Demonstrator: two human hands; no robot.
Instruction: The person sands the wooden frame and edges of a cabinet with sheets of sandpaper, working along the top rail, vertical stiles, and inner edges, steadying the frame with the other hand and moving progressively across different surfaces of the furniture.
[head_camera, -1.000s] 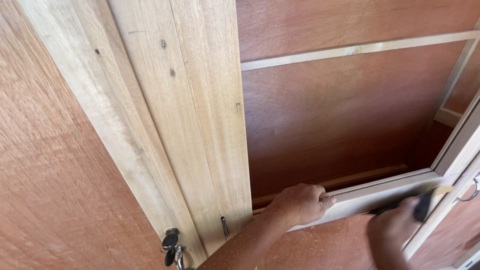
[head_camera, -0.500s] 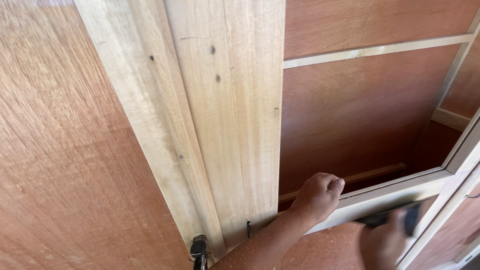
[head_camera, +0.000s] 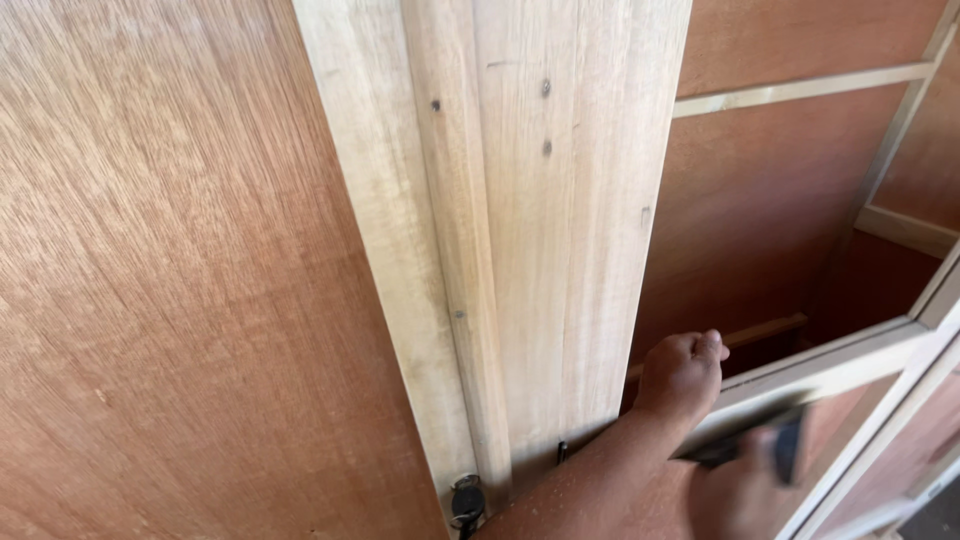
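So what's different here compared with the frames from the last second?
The view has swung left, so the pale timber post now fills the middle. The left hand has closed from a flat grip on the light frame rail into a fist resting on it. The right hand, blurred, keeps hold of a dark tool. The plywood panels are unchanged.

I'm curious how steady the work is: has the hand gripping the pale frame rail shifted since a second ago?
Yes. The left hand has slid along the pale frame rail toward the wide upright plank and now sits close beside its edge.
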